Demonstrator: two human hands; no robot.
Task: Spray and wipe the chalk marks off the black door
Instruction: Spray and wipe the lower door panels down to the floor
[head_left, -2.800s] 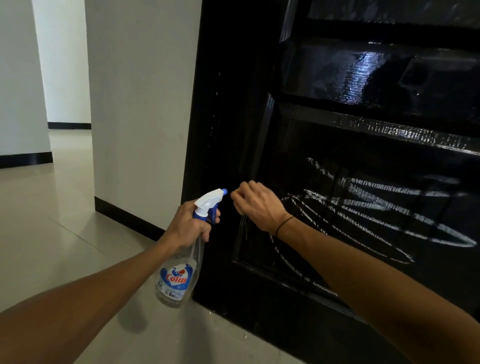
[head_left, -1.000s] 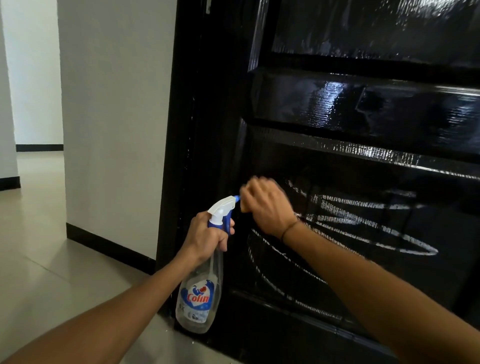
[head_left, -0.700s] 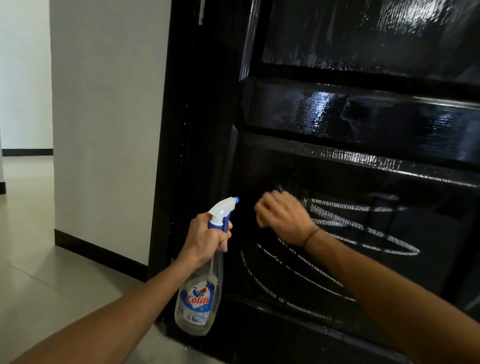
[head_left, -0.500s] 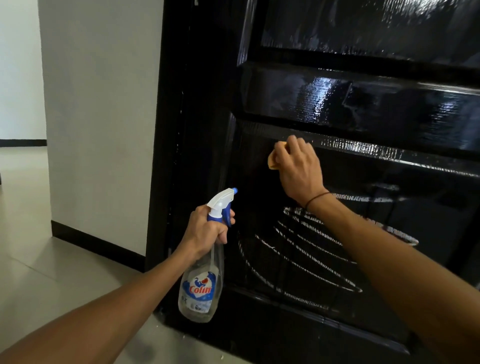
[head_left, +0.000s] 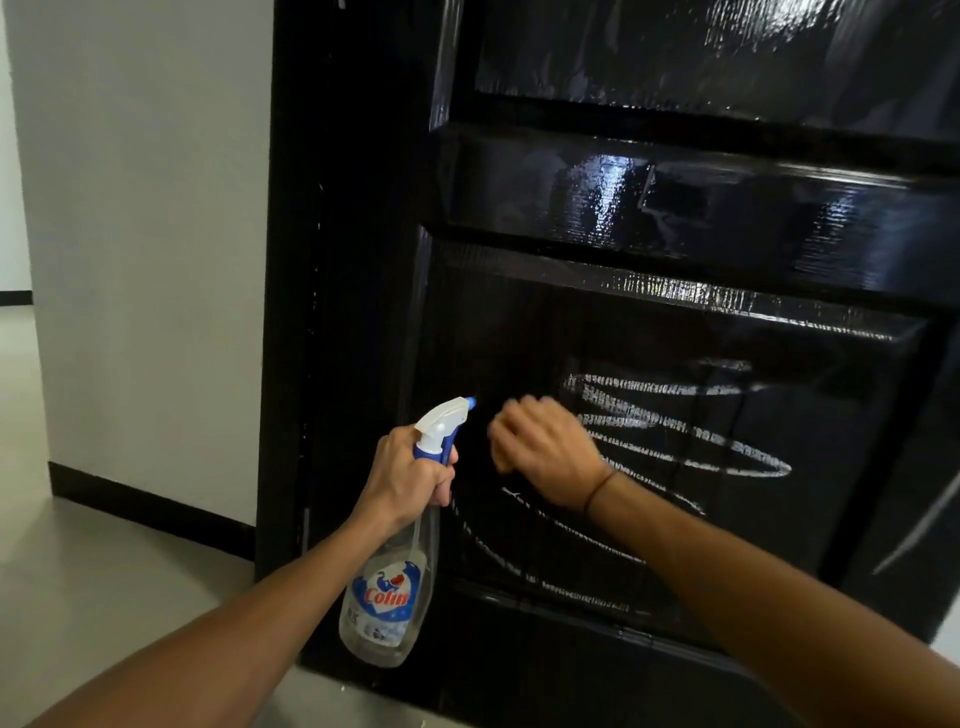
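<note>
The glossy black door (head_left: 675, 208) fills the right of the head view. White chalk loops (head_left: 675, 431) cross its lower recessed panel. My left hand (head_left: 410, 478) grips the neck of a clear spray bottle (head_left: 387, 597) with a white and blue trigger head, nozzle aimed at the panel's left side. My right hand (head_left: 545, 452) is blurred, fingers curled, pressed against the panel at the left end of the chalk loops. What it holds is hidden under the fingers.
A white wall (head_left: 145, 260) with a black skirting board (head_left: 145, 509) stands left of the door. Pale floor tiles (head_left: 78, 597) run left into a corridor. The door's lower edge sits just above the floor.
My right hand, which showed a small yellowish pad at the panel's top edge, has swept down to the left end of the chalk loops. The bottle hand has stayed put.
</note>
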